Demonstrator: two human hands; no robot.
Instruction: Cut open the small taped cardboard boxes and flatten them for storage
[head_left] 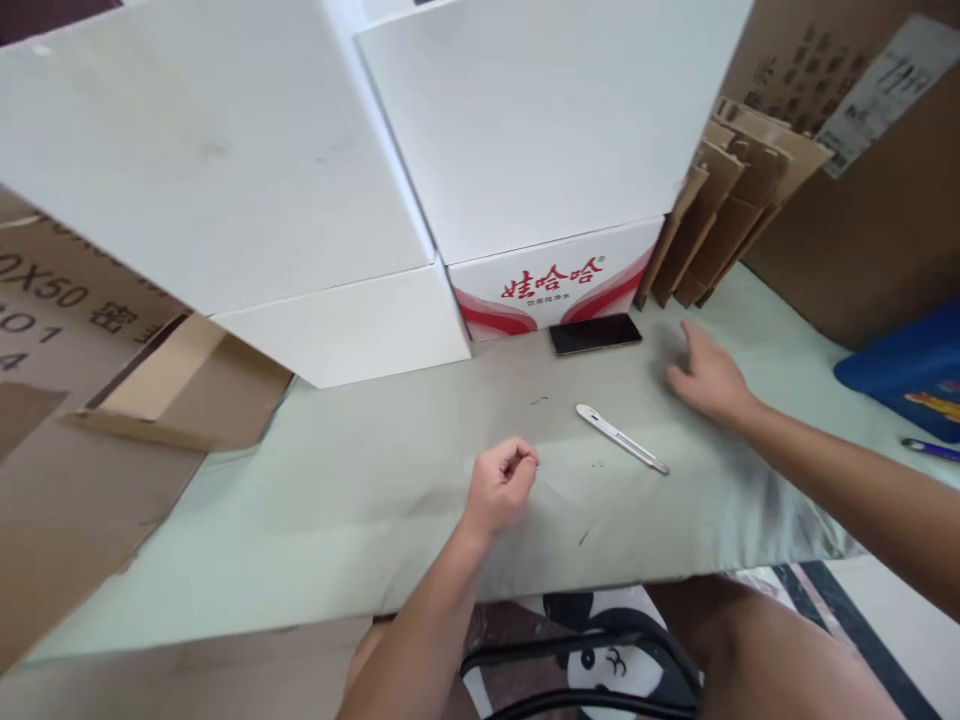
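My left hand (501, 485) rests above the middle of the cloth-covered table (337, 500), its fingers curled together into a loose fist with nothing visible in it. To the right, my right hand (707, 376) reaches toward the folded cardboard pieces (720, 210), its index finger and thumb apart and the other fingers partly hidden; nothing shows in it. A white utility knife (621, 438) lies on the cloth between my two hands. Behind it, a black phone (596, 334) lies flat against the foot of a white box with red lettering (555, 285).
Large white boxes (525, 120) stand along the back. An open brown carton (187, 390) is at the left. On the right are a large brown carton (885, 220), a blue container (911, 370) and a blue-purple pen (930, 449).
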